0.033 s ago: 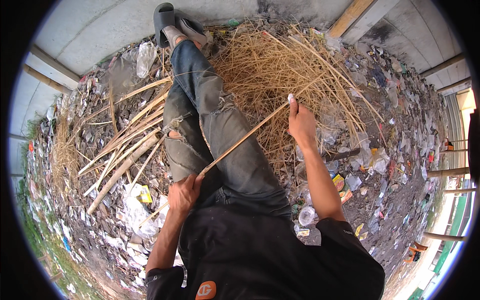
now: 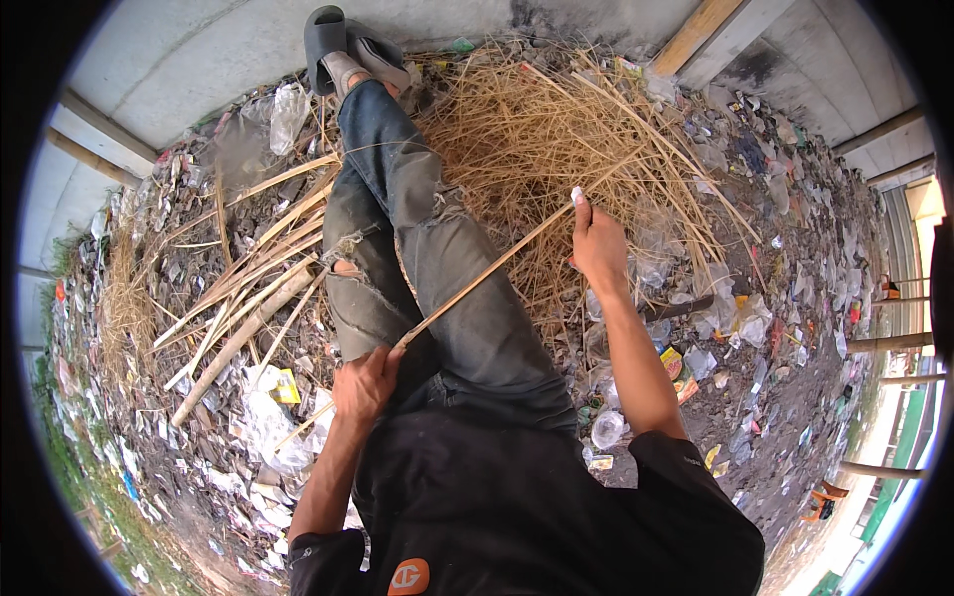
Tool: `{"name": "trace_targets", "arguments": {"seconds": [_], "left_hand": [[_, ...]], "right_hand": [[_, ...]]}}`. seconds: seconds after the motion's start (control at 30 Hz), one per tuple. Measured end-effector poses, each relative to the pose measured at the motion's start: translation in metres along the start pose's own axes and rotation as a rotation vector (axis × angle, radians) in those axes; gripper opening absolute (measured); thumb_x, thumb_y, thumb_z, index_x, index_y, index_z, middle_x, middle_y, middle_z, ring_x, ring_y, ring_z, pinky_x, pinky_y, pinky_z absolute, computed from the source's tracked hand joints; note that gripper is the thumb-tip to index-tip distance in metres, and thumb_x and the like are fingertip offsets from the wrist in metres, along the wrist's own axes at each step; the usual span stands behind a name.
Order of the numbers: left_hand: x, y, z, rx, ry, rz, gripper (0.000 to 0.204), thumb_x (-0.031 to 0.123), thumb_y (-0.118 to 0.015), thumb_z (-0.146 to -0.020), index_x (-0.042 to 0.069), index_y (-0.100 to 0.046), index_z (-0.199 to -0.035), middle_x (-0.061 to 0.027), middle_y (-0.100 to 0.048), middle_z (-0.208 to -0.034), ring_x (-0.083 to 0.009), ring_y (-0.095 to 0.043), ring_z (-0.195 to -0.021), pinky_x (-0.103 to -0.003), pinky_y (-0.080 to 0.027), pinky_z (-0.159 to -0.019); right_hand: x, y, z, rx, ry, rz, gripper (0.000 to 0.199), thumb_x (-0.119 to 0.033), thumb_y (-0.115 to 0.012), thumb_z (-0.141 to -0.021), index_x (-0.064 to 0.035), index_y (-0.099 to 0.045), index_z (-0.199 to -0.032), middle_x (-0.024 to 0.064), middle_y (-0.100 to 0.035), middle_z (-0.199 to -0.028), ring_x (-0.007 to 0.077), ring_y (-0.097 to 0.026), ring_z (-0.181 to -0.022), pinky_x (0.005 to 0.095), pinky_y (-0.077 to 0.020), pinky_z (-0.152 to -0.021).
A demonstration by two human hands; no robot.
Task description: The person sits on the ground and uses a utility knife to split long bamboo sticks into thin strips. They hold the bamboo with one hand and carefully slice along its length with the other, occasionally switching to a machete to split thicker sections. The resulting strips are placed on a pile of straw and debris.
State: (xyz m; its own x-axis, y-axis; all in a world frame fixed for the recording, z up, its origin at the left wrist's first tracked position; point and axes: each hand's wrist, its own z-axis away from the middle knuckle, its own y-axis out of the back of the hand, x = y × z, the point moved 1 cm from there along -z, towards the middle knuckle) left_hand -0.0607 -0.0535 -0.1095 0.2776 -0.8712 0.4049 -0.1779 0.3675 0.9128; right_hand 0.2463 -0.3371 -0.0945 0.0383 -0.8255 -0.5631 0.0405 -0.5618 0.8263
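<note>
A thin bamboo strip (image 2: 487, 270) runs slantwise over my thighs, from lower left to upper right. My left hand (image 2: 364, 384) is closed around it near my lap, and a thin tail of strip shows below that fist. Its upper part meets my right hand (image 2: 600, 243), which is closed with the thumb up along the strip. White wrapping (image 2: 577, 195) covers that thumb's tip. Whether the right fingers hold anything besides the strip is hidden. My legs in torn jeans (image 2: 397, 219) stretch ahead, crossed toward the feet.
A heap of pale bamboo shavings (image 2: 537, 139) lies right of my legs. Split bamboo lengths and a thicker pole (image 2: 243, 343) lie to the left. Plastic scraps and litter cover the ground, with a clear plastic cup (image 2: 608, 429) by my right side. A grey wall (image 2: 199, 60) stands ahead.
</note>
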Motion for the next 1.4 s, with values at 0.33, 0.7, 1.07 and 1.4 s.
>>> {"name": "trace_targets", "arguments": {"seconds": [0.33,0.7,1.07,1.4], "left_hand": [[-0.004,-0.005,0.001,-0.035,0.043,0.002,0.037,0.041,-0.065,-0.100,0.010,-0.062,-0.081,-0.0196,-0.065,-0.064,-0.0456,-0.066,-0.062,-0.055,-0.052,-0.053],[0.000,-0.008,-0.002,-0.051,0.052,-0.072,0.038,0.043,-0.061,-0.102,0.011,-0.063,-0.083,-0.0200,-0.064,-0.062,-0.0464,-0.066,-0.061,-0.056,-0.053,-0.054],[0.024,-0.008,-0.007,-0.090,0.096,-0.106,0.041,0.044,-0.057,-0.104,0.009,-0.062,-0.083,-0.0214,-0.066,-0.064,-0.0465,-0.066,-0.060,-0.058,-0.052,-0.053],[0.042,-0.014,-0.012,-0.139,0.187,-0.075,0.045,0.043,-0.052,-0.106,0.007,-0.063,-0.082,-0.0230,-0.067,-0.067,-0.0471,-0.068,-0.065,-0.059,-0.054,-0.059]], "right_hand": [[-0.021,-0.024,0.040,-0.029,0.169,0.019,0.054,-0.046,-0.044,-0.109,-0.0020,-0.068,-0.088,0.0250,-0.068,-0.072,0.0475,-0.067,-0.070,0.0569,-0.0517,-0.063],[-0.032,-0.041,0.073,-0.202,0.316,0.101,0.057,-0.046,-0.041,-0.110,-0.0024,-0.066,-0.084,0.0262,-0.067,-0.070,0.0485,-0.067,-0.067,0.0580,-0.0527,-0.063],[-0.026,-0.048,0.045,-0.080,0.233,-0.045,0.056,-0.043,-0.044,-0.110,0.0007,-0.069,-0.084,0.0268,-0.066,-0.073,0.0493,-0.065,-0.070,0.0559,-0.0510,-0.063],[-0.035,-0.063,0.078,-0.235,0.267,-0.220,0.060,-0.046,-0.045,-0.110,0.0049,-0.064,-0.085,0.0267,-0.059,-0.066,0.0476,-0.060,-0.063,0.0496,-0.0464,-0.060]]}}
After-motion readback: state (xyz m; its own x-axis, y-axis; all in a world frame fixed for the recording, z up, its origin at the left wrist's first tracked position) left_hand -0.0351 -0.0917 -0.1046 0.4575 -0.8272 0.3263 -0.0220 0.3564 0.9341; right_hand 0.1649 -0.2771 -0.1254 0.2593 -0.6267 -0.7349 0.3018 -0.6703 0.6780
